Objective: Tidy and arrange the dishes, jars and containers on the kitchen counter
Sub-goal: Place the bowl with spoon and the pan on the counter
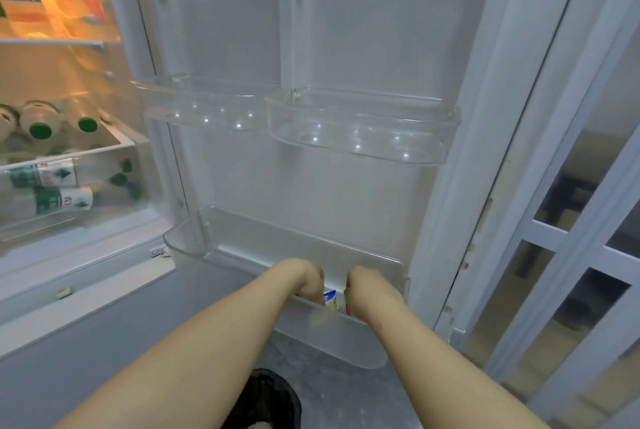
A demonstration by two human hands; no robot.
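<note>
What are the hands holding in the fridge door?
Cannot be told: left hand and right hand dip into the door bin beside a small carton, fingers hidden.

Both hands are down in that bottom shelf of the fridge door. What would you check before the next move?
1. Fridge door open wide: ok.
2. Left hand and right hand reach into the bottom door bin: ok.
3. Small labelled container sits in the bin between the hands: ok.
4. Container upright: cannot tell.
5. Either hand's grip: cannot tell, fingers hidden behind the bin wall.
</note>
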